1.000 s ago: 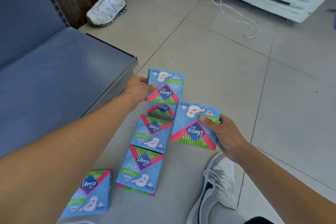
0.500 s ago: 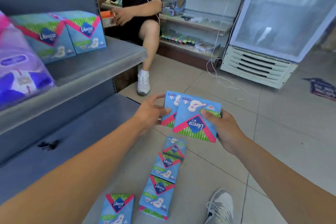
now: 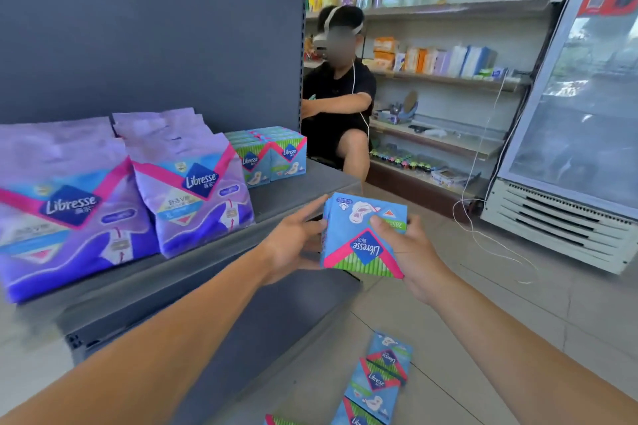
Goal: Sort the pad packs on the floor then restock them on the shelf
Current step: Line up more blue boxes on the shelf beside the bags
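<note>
Two blue Libresse pad packs (image 3: 359,235) are stacked together, upside down, in front of the grey shelf (image 3: 303,183). My right hand (image 3: 411,255) grips their right side, thumb on the front face. My left hand (image 3: 293,245) holds their left edge, fingers behind. Matching blue packs (image 3: 272,157) stand in a row at the shelf's right end. Several more blue packs (image 3: 378,379) lie in a line on the floor tiles below.
Large purple Libresse packs (image 3: 193,190) fill the shelf's left part. A seated person (image 3: 340,103) sits beyond the shelf end. A glass-door cooler (image 3: 569,148) stands at right with a white cable (image 3: 483,228) trailing on the floor. An empty lower shelf (image 3: 241,338) juts out below.
Both hands have risen from the floor with a pack each and brought the two packs together into one stack at shelf height. My view has lifted from the floor to the shelf.
</note>
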Available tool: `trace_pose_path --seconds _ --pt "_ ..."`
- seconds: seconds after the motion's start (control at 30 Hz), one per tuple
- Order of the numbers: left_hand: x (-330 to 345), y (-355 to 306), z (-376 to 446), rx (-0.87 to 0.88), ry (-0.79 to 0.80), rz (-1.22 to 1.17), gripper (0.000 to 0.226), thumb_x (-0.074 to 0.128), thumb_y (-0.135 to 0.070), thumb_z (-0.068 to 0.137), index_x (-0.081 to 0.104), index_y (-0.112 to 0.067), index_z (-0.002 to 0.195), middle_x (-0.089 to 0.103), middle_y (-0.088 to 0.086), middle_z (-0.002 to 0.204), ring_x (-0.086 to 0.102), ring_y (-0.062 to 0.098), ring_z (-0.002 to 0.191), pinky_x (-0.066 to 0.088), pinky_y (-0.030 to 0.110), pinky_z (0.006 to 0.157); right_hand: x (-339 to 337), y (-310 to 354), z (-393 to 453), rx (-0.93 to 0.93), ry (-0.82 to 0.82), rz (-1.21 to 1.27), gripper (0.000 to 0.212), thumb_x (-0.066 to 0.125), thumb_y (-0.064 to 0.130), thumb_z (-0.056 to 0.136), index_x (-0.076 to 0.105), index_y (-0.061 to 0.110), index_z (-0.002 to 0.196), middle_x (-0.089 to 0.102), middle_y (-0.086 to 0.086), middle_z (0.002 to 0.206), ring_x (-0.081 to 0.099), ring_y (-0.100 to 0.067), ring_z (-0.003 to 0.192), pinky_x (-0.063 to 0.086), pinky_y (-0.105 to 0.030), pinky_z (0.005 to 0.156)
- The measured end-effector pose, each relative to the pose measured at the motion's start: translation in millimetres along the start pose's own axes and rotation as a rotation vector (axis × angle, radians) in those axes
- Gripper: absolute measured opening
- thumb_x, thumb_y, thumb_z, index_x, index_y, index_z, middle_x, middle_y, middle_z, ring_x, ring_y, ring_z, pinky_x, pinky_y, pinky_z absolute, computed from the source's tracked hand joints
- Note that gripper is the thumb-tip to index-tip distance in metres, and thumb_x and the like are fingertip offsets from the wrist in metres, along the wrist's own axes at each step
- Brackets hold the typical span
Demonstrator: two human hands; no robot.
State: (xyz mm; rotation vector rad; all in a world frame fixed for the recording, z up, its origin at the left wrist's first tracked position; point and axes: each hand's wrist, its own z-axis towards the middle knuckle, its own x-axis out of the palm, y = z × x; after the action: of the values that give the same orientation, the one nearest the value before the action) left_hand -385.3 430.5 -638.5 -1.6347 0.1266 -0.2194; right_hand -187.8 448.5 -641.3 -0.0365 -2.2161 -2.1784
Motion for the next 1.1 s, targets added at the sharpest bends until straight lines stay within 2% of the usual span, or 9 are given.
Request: trace_pose_path --seconds 0.1,0.2,0.27,0.37,0.57,0.67,0.77,0.87,1.1 --pt "-14.3 -8.0 -15.1 0.02 -0.013 0.032 0.063 0.069 -0.029 0.088 0.035 -0.047 0.138 0.069 0.001 0.119 0.068 0.024 0.107 0.053 0.05 0.093 24.1 6.2 -5.3 -0.025 0.024 0.008 0.051 0.071 0.03 0.086 0.034 0.016 0.118 0.067 -0.008 0.104 0.072 -0.015 0.071 0.055 -0.028 0.054" --pt "-23.9 -13.0 -25.3 0.061 -0.083 0.101 0.079 0.079 -0.014 0.079 0.035 -0.034 0.141 0.068 0.003 0.119 0.07 0.025 0.102 0.056 0.048 0.088 34.2 10.7 -7.9 -0.03 0.088 0.036 0.058 0.075 0.028 0.084 0.033 0.023 0.123 0.065 -0.009 0.114 0.073 -0.016 0.074 0.056 -0.03 0.059" --pt "-31.7 -19.4 -30.8 0.066 -0.183 0.15 0.074 0.083 -0.014 0.074 0.041 -0.023 0.134 0.067 0.005 0.116 0.071 0.022 0.097 0.059 0.042 0.081 36.0 18.5 -7.8 -0.086 0.167 -0.035 0.078 0.084 0.027 0.073 0.033 0.029 0.132 0.059 -0.01 0.126 0.072 -0.017 0.089 0.055 -0.027 0.066" --pt "-42.9 -30.5 -35.7 0.084 -0.219 0.364 0.067 0.088 -0.02 0.063 0.054 -0.014 0.121 0.068 0.006 0.111 0.07 0.018 0.093 0.059 0.039 0.082 38.9 39.1 -4.7 -0.303 0.254 -0.429 0.098 0.08 0.037 0.056 0.033 0.033 0.142 0.041 0.002 0.134 0.046 -0.011 0.123 0.041 -0.017 0.085" --pt "-47.7 -66.5 -42.2 0.103 -0.145 0.945 0.074 0.083 -0.02 0.064 0.053 -0.014 0.131 0.066 -0.001 0.111 0.066 0.014 0.092 0.057 0.03 0.079 60.0 79.9 1.7 -0.589 0.481 -1.144 0.105 0.087 0.044 0.063 0.031 0.023 0.149 0.026 -0.001 0.154 0.023 -0.016 0.143 0.026 -0.035 0.116" --pt "-40.8 -81.4 -44.3 0.06 -0.112 1.267 0.075 0.083 -0.025 0.069 0.043 -0.012 0.131 0.058 0.002 0.119 0.059 0.021 0.102 0.05 0.03 0.08 76.6 82.3 -4.3 -0.617 0.527 -1.388 0.11 0.082 0.054 0.064 0.025 0.018 0.151 0.027 0.0 0.154 0.024 -0.02 0.142 0.031 -0.041 0.114" --pt "-35.1 -86.7 -42.1 0.039 -0.075 1.345 0.077 0.085 -0.029 0.066 0.038 -0.012 0.125 0.058 0.007 0.114 0.059 0.026 0.099 0.053 0.039 0.083 87.7 78.2 -13.7 -0.607 0.517 -1.441 0.092 0.082 0.051 0.065 0.035 0.014 0.135 0.049 -0.004 0.131 0.046 -0.023 0.122 0.045 -0.042 0.096" --pt "-32.1 -86.1 -41.7 0.058 -0.064 1.328 0.079 0.088 -0.029 0.064 0.036 -0.012 0.121 0.057 0.006 0.108 0.059 0.024 0.095 0.053 0.037 0.08 90.9 71.6 -16.4 -0.544 0.497 -1.374 0.083 0.082 0.044 0.067 0.034 0.015 0.127 0.059 -0.004 0.11 0.058 -0.025 0.098 0.051 -0.041 0.079" --pt "-41.6 -83.7 -45.9 0.186 -0.099 1.074 0.089 0.088 -0.025 0.066 0.032 -0.022 0.136 0.053 -0.002 0.121 0.057 0.017 0.107 0.053 0.035 0.091 72.4 73.3 -7.2 -0.453 0.443 -1.131 0.057 0.088 0.039 0.061 0.053 0.021 0.103 0.063 0.004 0.099 0.061 -0.016 0.089 0.049 -0.033 0.071"
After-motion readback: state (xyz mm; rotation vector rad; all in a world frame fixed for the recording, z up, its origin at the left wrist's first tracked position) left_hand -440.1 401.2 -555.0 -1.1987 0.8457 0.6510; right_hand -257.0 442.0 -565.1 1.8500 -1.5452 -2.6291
